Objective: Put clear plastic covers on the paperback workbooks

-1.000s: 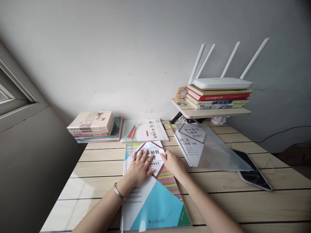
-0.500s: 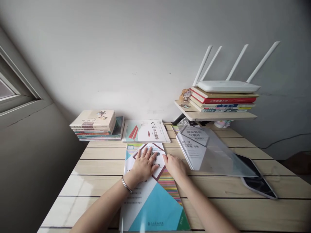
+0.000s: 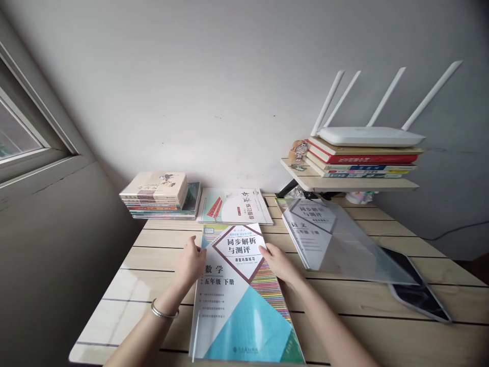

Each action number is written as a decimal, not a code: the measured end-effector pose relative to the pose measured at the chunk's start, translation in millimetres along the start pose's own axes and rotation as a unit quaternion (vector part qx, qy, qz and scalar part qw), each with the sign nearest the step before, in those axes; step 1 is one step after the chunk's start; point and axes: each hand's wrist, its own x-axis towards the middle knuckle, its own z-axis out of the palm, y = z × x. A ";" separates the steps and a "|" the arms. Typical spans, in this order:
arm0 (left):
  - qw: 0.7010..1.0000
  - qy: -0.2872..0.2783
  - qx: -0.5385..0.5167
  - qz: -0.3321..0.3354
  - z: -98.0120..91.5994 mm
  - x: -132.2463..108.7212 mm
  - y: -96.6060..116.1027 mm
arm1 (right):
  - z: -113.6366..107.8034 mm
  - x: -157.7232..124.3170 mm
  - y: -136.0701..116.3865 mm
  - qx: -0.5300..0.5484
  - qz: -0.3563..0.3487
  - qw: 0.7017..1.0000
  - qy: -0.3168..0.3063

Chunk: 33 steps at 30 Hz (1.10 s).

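A workbook point(image 3: 244, 316) in a clear plastic cover lies upright to me in the middle of the table, its cover white, blue and striped. My left hand point(image 3: 193, 262), with a silver bangle on the wrist, is at its upper left edge, fingers curled around the side. On the opposite edge, my right hand point(image 3: 280, 262) grips the workbook between thumb and fingers. To the right lies a second workbook point(image 3: 309, 224), partly under a clear plastic sheet point(image 3: 362, 260). Just behind the middle workbook rests a calligraphy exercise book point(image 3: 237, 206).
At the back left stands a stack of books point(image 3: 155, 191). A white router point(image 3: 370, 136) sits on piled books point(image 3: 362, 159) on a small raised shelf point(image 3: 355, 184). A dark-screened tablet point(image 3: 420, 293) lies partly beneath the plastic sheet. The wall closes off the table's back.
My left hand has slid off the workbook's cover to its left edge, uncovering the title. My right hand stays at the right edge. The view has shifted slightly left.
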 end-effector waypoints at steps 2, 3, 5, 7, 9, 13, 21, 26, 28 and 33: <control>0.999 0.001 -0.024 -0.023 -0.1 -2.1 4.5 | 0.3 -1.9 1.0 0.059 -0.015 0.998 -0.007; 0.999 0.003 -0.036 -0.031 0.3 -3.0 6.1 | 0.4 -2.9 0.7 0.082 -0.024 0.996 -0.004; 0.996 0.006 -0.070 -0.050 1.6 -5.8 7.4 | 0.2 -4.3 -0.9 0.126 -0.049 0.991 0.004; 0.992 0.004 -0.109 -0.064 3.3 -10.4 7.1 | -0.8 -4.8 -3.3 0.172 -0.080 0.982 0.009; 0.990 0.012 -0.134 -0.051 4.8 -16.1 7.2 | -2.4 -4.2 -5.5 0.212 -0.106 0.971 0.011; 0.971 0.012 -0.238 -0.028 5.2 -23.1 13.0 | -5.0 -1.7 -6.1 0.219 -0.119 0.968 0.026; 0.838 -0.185 -0.500 -0.119 -3.4 -13.2 21.5 | 3.1 4.1 4.5 0.206 -0.111 0.971 0.047; 0.830 -0.209 -0.489 -0.169 -4.8 -9.1 13.7 | 8.7 1.6 -0.3 0.058 -0.040 0.996 0.046; 0.843 -0.196 -0.466 -0.184 -3.9 -8.1 10.1 | 10.2 -1.0 -5.4 -0.015 -0.016 0.999 0.047; 0.942 -0.092 -0.279 -0.164 -1.4 -6.5 7.8 | 14.0 -6.1 -14.4 -0.054 -0.006 0.996 0.068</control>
